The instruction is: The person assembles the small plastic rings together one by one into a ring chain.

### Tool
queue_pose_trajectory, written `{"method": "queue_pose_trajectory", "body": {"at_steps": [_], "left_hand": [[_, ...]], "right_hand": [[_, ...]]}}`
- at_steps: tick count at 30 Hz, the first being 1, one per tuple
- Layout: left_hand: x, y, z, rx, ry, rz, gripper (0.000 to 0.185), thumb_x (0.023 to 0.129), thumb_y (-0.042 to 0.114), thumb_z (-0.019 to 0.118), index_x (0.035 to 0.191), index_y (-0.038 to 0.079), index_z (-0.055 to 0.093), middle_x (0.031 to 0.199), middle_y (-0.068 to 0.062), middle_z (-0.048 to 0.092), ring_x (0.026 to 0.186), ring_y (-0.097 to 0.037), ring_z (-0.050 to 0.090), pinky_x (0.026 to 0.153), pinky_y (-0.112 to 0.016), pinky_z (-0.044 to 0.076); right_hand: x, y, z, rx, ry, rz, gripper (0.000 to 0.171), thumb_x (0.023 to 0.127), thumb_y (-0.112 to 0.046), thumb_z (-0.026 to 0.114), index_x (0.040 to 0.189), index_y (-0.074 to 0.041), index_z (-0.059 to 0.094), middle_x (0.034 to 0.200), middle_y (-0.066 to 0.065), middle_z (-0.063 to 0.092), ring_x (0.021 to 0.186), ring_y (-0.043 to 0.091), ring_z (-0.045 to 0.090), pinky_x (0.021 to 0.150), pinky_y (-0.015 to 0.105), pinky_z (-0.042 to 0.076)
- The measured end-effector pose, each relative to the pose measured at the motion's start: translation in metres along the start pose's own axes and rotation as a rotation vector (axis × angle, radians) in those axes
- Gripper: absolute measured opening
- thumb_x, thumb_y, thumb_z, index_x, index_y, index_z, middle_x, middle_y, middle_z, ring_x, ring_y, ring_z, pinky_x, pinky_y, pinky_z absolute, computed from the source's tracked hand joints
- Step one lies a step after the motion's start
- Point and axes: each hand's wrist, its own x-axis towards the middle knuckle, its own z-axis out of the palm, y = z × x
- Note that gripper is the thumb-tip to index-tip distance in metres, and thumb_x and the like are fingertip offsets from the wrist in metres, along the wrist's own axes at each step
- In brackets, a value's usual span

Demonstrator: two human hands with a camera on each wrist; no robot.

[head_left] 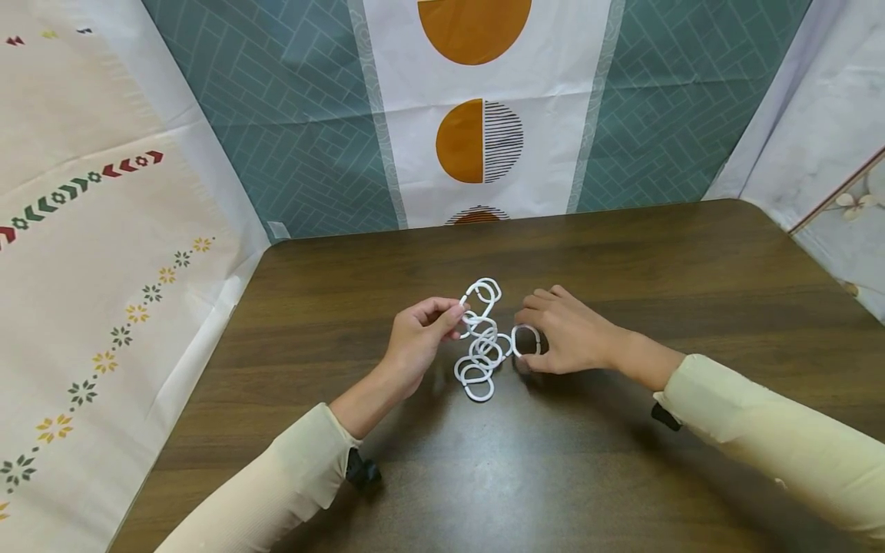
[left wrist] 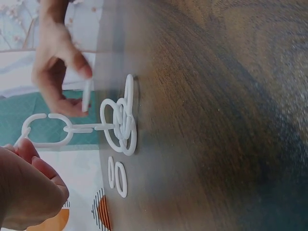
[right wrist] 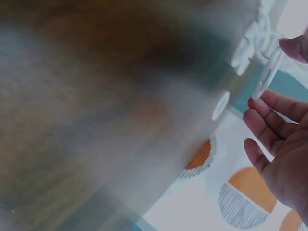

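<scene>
White plastic chain links [head_left: 492, 326], joined together, trail down toward the table in front of me. My left hand [head_left: 422, 338] pinches the chain's upper end between thumb and fingers. In the left wrist view, a hanging link [left wrist: 67, 134] with a small gap in its side leads down to a pile of links [left wrist: 127, 127]. Just right of the chain, my right hand [head_left: 574, 334] holds a single white link [right wrist: 269, 74] between thumb and fingertips. That link stands apart from the tabletop in the left wrist view.
Two loose white links [left wrist: 121, 180] lie on the brown wooden table [head_left: 442, 476] beyond the pile. Patterned cloth [head_left: 304, 115] hangs along the table's far edge, with more cloth at left and right.
</scene>
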Motion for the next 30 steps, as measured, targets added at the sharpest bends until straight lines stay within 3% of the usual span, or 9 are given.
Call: {"method": "queue_pose_trajectory", "body": {"at_steps": [7,18,25,30], "left_hand": [[0.000,-0.001,0.001,0.003,-0.002,0.007,0.018,0.091,0.005,0.065,0.101,-0.009,0.066,0.085,-0.004,0.068,0.069,-0.009,0.058,0.066,-0.020,0.051],[-0.001,-0.001,0.001,0.009,-0.011,-0.016,0.016,0.091,0.007,0.065,0.100,-0.006,0.067,0.088,-0.002,0.069,0.072,-0.011,0.060,0.067,-0.021,0.051],[0.000,-0.003,0.002,0.017,-0.026,-0.034,0.017,0.091,0.008,0.066,0.102,-0.006,0.068,0.100,-0.023,0.065,0.073,-0.012,0.059,0.068,-0.021,0.052],[-0.001,-0.003,0.002,0.017,-0.042,-0.033,0.017,0.091,0.007,0.066,0.102,-0.006,0.068,0.088,-0.010,0.067,0.070,-0.011,0.058,0.068,-0.021,0.052]], "right_hand": [[0.009,0.004,-0.018,0.072,0.049,0.054,0.046,0.074,-0.037,0.075,0.107,-0.006,0.068,0.098,0.004,0.061,0.095,0.022,0.052,0.082,0.045,0.038],[0.027,0.004,-0.041,0.176,0.293,-0.002,0.044,0.072,-0.031,0.079,0.105,-0.005,0.067,0.102,0.006,0.064,0.095,0.021,0.052,0.080,0.037,0.035],[0.044,-0.003,-0.049,0.267,0.384,-0.047,0.045,0.069,-0.025,0.083,0.106,-0.004,0.067,0.104,0.005,0.064,0.098,0.021,0.051,0.083,0.039,0.035],[0.054,-0.013,-0.046,0.344,0.369,-0.100,0.045,0.069,-0.023,0.083,0.108,-0.005,0.067,0.105,0.001,0.064,0.098,0.019,0.051,0.083,0.037,0.034]]}}
